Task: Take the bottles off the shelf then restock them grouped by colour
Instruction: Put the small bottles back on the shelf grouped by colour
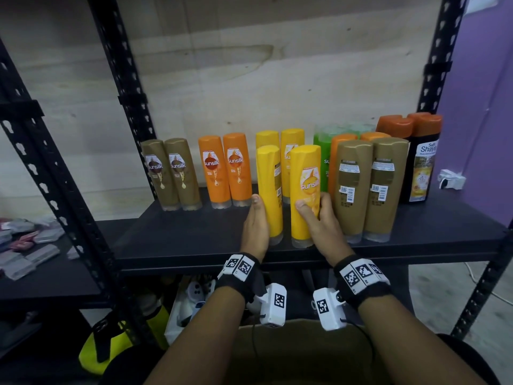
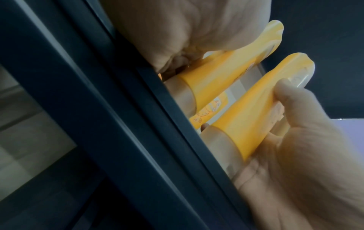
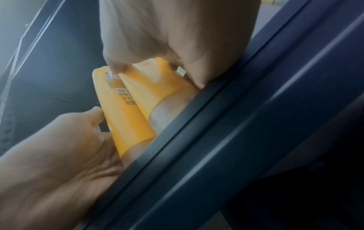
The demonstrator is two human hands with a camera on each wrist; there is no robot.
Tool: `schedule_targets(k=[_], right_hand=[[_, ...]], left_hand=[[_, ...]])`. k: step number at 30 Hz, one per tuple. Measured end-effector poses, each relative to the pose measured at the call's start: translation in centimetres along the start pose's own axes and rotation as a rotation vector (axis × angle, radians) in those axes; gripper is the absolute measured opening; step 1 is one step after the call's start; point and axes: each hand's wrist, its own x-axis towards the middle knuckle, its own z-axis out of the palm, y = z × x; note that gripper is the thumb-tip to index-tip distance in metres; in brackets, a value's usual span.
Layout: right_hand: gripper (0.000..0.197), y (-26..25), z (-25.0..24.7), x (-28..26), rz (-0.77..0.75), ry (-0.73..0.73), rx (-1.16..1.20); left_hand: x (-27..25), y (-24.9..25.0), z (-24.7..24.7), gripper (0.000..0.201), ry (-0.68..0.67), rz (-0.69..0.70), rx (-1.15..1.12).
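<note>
Two yellow bottles stand upright near the front of the black shelf (image 1: 194, 237). My left hand (image 1: 261, 218) grips the left yellow bottle (image 1: 269, 187) low down, thumb on its left side; its back label faces right. My right hand (image 1: 313, 215) grips the right yellow bottle (image 1: 305, 190), thumb on the front label. In the left wrist view my left hand (image 2: 177, 38) holds its bottle (image 2: 212, 80) and my right hand (image 2: 295, 140) holds the other (image 2: 246, 118). The right wrist view shows the right hand (image 3: 177, 38) on its bottle (image 3: 153, 87) and the left hand (image 3: 69, 140) on the labelled one (image 3: 122, 116).
At the back stand two brown bottles (image 1: 172, 173), two orange bottles (image 1: 224, 168) and two more yellow ones (image 1: 293, 140). To the right are a green bottle (image 1: 322, 140), orange ones behind two brown bottles (image 1: 369, 187), and two dark bottles with orange caps (image 1: 419, 162). Black uprights (image 1: 130, 107) frame the shelf.
</note>
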Motion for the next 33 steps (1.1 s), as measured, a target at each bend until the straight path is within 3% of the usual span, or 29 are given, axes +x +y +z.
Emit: schedule_targets(k=[14, 16, 21, 25, 30, 33], right_hand=[[0.067, 0.8, 0.8, -0.1, -0.036, 0.1, -0.126], [0.068, 0.8, 0.8, -0.2, -0.052, 0.114, -0.14], [0.06, 0.9, 0.7, -0.3, -0.059, 0.126, -0.177], [0.051, 1.2, 0.8, -0.4, -0.046, 0.14, -0.184], [0.048, 1.2, 0.8, -0.4, -0.054, 0.126, -0.169], [0.05, 1.4, 0.7, -0.4, -0.051, 0.123, -0.175]], left_hand=[[-0.2, 0.0, -0.1, 0.108, 0.0, 0.038, 0.032], [-0.3, 0.0, 0.0, 0.103, 0.007, 0.064, 0.043], [-0.4, -0.2, 0.1, 0.068, -0.001, 0.095, 0.1], [-0.5, -0.4, 0.1, 0.078, 0.008, 0.133, 0.112], [-0.3, -0.5, -0.1, 0.057, -0.02, 0.193, 0.096], [-0.3, -0.3, -0.2, 0.064, 0.013, 0.185, 0.103]])
